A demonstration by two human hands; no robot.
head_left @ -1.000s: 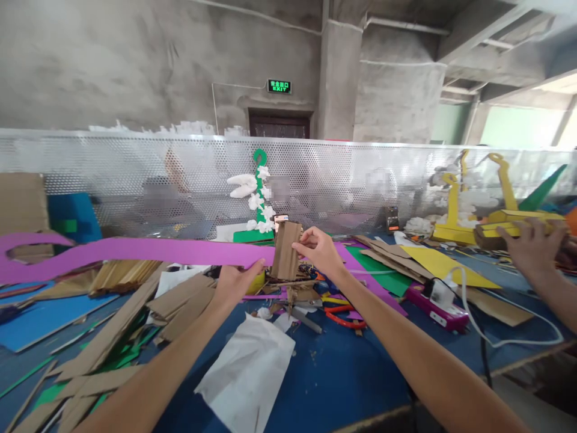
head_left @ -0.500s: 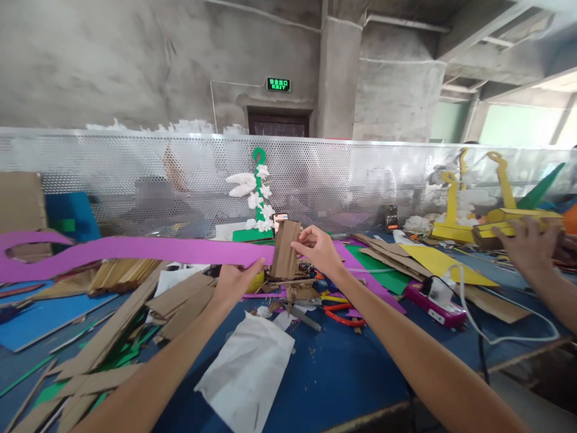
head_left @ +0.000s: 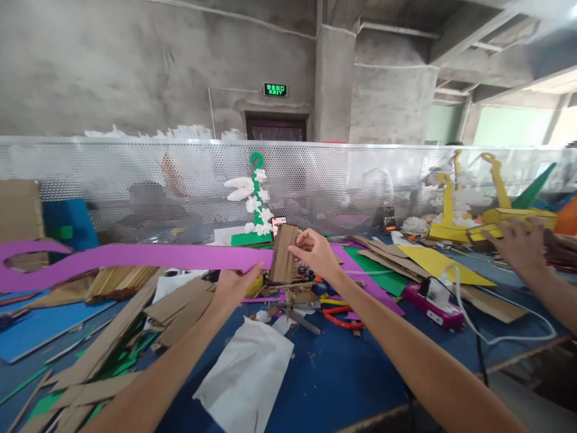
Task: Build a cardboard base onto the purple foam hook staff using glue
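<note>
My left hand point(head_left: 237, 287) grips the right end of a long purple strip point(head_left: 157, 257), thumb on its face; the strip stretches left to a curved, hook-like end with an opening in it. A brown piece of corrugated cardboard point(head_left: 283, 254) stands upright against the strip's right end. My right hand point(head_left: 315, 251) pinches the cardboard's right edge between thumb and fingertips. Behind the hands rises a green stand point(head_left: 256, 161) with white flower shapes. Scraps and red-handled pliers or scissors point(head_left: 338, 317) lie below; their exact kind is unclear.
Crumpled white paper point(head_left: 247, 376) lies in front on the blue table. Cardboard strips point(head_left: 108, 325) pile up at left. A purple power strip point(head_left: 433, 307) with a white cable sits right. A co-worker's hand point(head_left: 518, 246) touches a yellow piece. A perforated metal screen point(head_left: 315, 186) runs behind.
The camera view has shifted slightly, so the scene sits a little lower. Both hands keep their hold on the purple strip and the cardboard, with almost no movement between them.
</note>
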